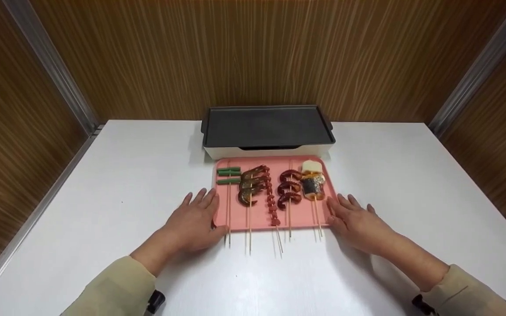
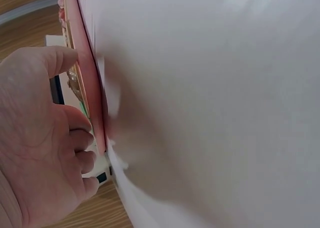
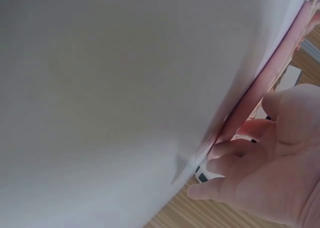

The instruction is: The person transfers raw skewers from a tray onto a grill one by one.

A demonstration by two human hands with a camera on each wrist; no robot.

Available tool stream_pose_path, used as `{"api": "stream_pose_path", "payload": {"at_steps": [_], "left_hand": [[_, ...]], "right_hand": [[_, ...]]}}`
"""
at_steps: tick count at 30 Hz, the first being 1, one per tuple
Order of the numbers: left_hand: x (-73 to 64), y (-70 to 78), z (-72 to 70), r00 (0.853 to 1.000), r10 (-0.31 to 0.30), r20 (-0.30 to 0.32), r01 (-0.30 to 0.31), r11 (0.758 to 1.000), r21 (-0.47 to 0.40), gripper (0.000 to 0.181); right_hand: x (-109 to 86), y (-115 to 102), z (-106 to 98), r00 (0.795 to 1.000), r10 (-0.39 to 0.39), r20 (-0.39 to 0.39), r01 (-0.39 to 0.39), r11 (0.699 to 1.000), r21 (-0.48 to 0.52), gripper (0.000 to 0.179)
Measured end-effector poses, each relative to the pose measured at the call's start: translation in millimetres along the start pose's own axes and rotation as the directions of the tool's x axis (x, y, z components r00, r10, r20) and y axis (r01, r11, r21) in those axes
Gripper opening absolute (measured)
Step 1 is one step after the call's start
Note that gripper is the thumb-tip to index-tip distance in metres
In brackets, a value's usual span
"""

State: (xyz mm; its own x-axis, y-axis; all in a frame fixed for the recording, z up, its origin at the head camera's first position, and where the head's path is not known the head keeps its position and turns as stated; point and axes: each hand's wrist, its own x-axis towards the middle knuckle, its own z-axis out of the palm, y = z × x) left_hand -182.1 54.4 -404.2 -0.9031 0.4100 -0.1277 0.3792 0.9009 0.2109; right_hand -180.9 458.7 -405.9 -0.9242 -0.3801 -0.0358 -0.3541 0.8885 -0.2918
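Observation:
A pink tray (image 1: pixel 302 217) lies on the white table, bearing a row of skewers. From left to right these are a green vegetable skewer (image 1: pixel 231 181), a shrimp skewer (image 1: pixel 251 193), a thin skewer of small red pieces (image 1: pixel 272 202), a skewer of dark red curled pieces (image 1: pixel 290 188), and one with a dark-skinned chunk (image 1: pixel 312 186) below a white block (image 1: pixel 312 166). My left hand (image 1: pixel 191 224) touches the tray's left front corner, fingers extended, thumb at the front edge. At the right front corner, my right hand (image 1: pixel 358 224) rests likewise. Both wrist views show fingers against the tray's pink rim (image 2: pixel 90 82).
Right behind the tray stands a black griddle plate (image 1: pixel 268 127) on a white base. Wood-grain panels (image 1: pixel 262 52) enclose the white table (image 1: pixel 147 175) at the back and sides. Stick ends stick out past the tray's front edge.

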Motion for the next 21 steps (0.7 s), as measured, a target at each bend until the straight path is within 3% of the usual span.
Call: {"api": "stream_pose_path", "payload": {"at_steps": [6, 11, 17, 21], "left_hand": [[3.7, -1.2, 2.6, 1.0, 0.022, 0.007, -0.022, 0.999, -0.03, 0.086], [4.2, -1.6, 3.9, 0.999, 0.032, 0.009, -0.032, 0.999, -0.022, 0.086], [1.8, -2.2, 4.5, 1.0, 0.031, 0.006, -0.031, 1.0, 0.008, 0.085], [-0.4, -2.4, 5.3, 1.0, 0.027, 0.004, -0.027, 1.0, 0.013, 0.085]], "right_hand": [[-3.9, -5, -12, 0.991, 0.074, -0.109, -0.061, 0.991, 0.118, 0.06], [-9.3, -11, -21, 0.977, 0.151, -0.153, -0.11, 0.962, 0.249, 0.058], [-12.8, -14, -22, 0.973, 0.228, -0.037, -0.192, 0.889, 0.415, 0.061], [-11.2, -15, -18, 0.96, 0.264, 0.09, -0.27, 0.802, 0.532, 0.061]]}}
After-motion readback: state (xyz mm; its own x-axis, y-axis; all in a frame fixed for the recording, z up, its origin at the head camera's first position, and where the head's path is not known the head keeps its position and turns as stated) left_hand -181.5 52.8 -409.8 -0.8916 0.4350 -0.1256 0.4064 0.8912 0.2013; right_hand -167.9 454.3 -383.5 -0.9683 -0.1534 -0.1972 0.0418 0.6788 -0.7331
